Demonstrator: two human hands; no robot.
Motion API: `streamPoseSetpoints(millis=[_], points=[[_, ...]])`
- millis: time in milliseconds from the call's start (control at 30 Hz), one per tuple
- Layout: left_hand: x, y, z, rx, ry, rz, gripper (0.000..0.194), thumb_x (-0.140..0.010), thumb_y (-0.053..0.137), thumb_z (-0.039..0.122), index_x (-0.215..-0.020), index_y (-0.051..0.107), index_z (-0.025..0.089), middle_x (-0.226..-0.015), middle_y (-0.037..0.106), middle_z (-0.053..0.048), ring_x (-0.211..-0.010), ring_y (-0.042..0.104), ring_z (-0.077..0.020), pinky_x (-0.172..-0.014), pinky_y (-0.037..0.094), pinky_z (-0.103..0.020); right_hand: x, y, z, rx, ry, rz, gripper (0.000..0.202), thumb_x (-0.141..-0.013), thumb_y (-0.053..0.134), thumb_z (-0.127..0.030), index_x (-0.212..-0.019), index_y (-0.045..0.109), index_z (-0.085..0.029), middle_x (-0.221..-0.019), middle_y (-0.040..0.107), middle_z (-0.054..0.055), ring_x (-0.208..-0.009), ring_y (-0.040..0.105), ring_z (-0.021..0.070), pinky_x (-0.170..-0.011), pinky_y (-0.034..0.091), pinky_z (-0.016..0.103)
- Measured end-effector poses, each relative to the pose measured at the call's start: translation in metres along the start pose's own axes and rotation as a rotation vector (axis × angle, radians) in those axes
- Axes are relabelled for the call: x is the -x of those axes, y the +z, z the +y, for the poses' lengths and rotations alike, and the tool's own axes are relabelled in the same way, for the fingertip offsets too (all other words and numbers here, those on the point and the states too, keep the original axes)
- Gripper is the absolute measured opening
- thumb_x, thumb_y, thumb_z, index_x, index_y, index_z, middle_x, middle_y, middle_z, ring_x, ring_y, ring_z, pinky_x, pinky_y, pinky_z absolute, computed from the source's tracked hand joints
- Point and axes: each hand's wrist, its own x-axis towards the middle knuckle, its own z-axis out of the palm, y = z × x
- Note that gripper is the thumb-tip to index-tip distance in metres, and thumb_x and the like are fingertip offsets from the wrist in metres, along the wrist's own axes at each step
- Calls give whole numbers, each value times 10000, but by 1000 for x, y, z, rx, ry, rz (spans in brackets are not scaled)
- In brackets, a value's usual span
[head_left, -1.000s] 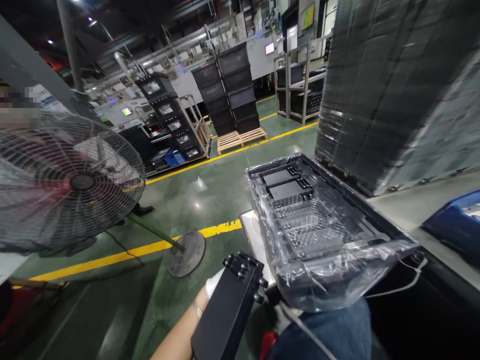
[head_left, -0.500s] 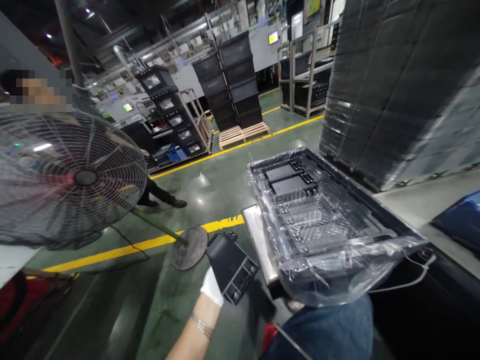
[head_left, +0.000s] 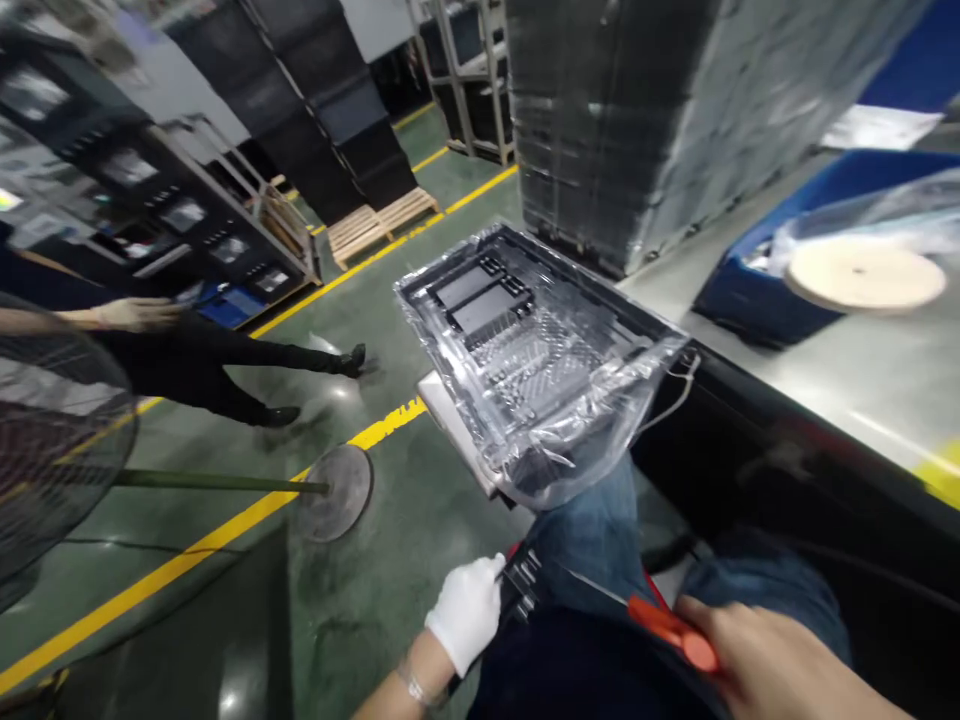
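Your left hand (head_left: pixel 466 610), in a white glove, grips the end of a black part (head_left: pixel 525 585) lying across your lap. Your right hand (head_left: pixel 780 665) is bare and holds an orange-handled tool (head_left: pixel 667 625) whose thin shaft touches the part. Ahead of your knees, a black tray (head_left: pixel 525 340) lined with clear plastic film holds two dark modules at its far end. On the worktop (head_left: pixel 825 380) to the right sits a blue bin (head_left: pixel 757 290). On the green floor (head_left: pixel 390 480) to the left: a fan base (head_left: pixel 334 490), a yellow line, and another person (head_left: pixel 195 360) walking.
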Motion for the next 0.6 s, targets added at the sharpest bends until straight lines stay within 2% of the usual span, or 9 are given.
streamPoseSetpoints(millis=[67,133,300,600], points=[[-2,4,1,-35,-8,-3,476,-941,330,112,-1347,577,76,-1262,669,-180,-1178,636,-303,-1074,470,-420,-2,-8,-14,85,58,-117,294,-834,467,-110,-984,708,-183,-936,750,130,-955,706,351,-830,512,420],[-2,3,1,-54,-12,-8,464,-952,326,116,-1331,590,68,-1256,673,-178,-1177,638,-290,-1076,471,-403,-3,-12,-24,101,64,-156,341,-841,423,-57,-1020,698,-147,-986,740,167,-997,696,358,-865,504,433],[-3,4,-2,-97,9,-8,461,-952,330,100,-1338,582,69,-1257,676,-172,-1157,650,-288,-1062,488,-419,-9,-13,-34,58,44,-138,322,-835,462,-36,-1035,703,-110,-1015,732,192,-1009,694,353,-884,508,430],[-4,11,0,-130,36,19,461,-947,332,102,-1320,603,89,-1200,704,-161,-1110,673,-284,-1032,513,-416,-22,-14,-34,23,41,-137,362,-816,425,-8,-1028,704,-99,-1022,731,184,-1012,688,347,-913,510,452]])
